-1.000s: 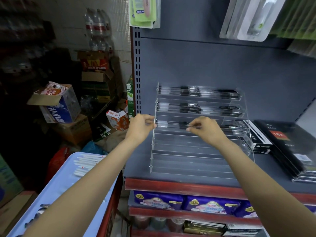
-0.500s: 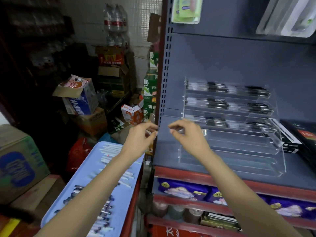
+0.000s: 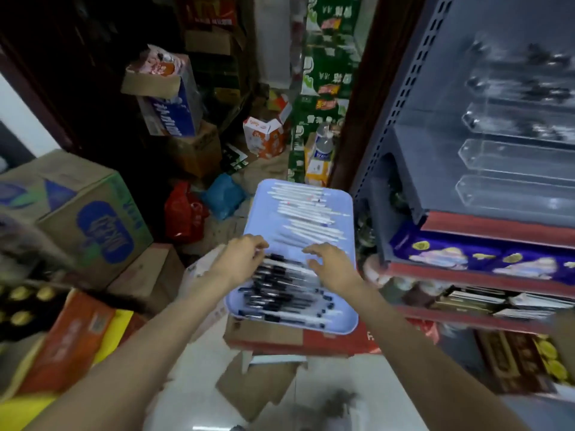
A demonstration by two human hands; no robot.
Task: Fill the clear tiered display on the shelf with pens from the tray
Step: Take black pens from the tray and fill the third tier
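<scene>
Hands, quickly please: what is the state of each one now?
Left hand: over the black pens on the tray, fingers curled; grip cannot be told.
Right hand: open, holding nothing.

Motion blur smears the clear tiered display (image 3: 510, 126), its right side cropped.

Cardboard boxes (image 3: 93, 209) stacked left, red bag (image 3: 183, 213) and blue bag (image 3: 222, 194) on floor, purple packets (image 3: 466, 258) under shelf.

Pretty clearly a small shop or its stockroom: a metal retail shelf (image 3: 404, 98) with perforated uprights is seen at right, packaged goods (image 3: 473, 259) are racked lower right, and cardboard cartons (image 3: 77, 219), probably stock, are piled at left.
</scene>
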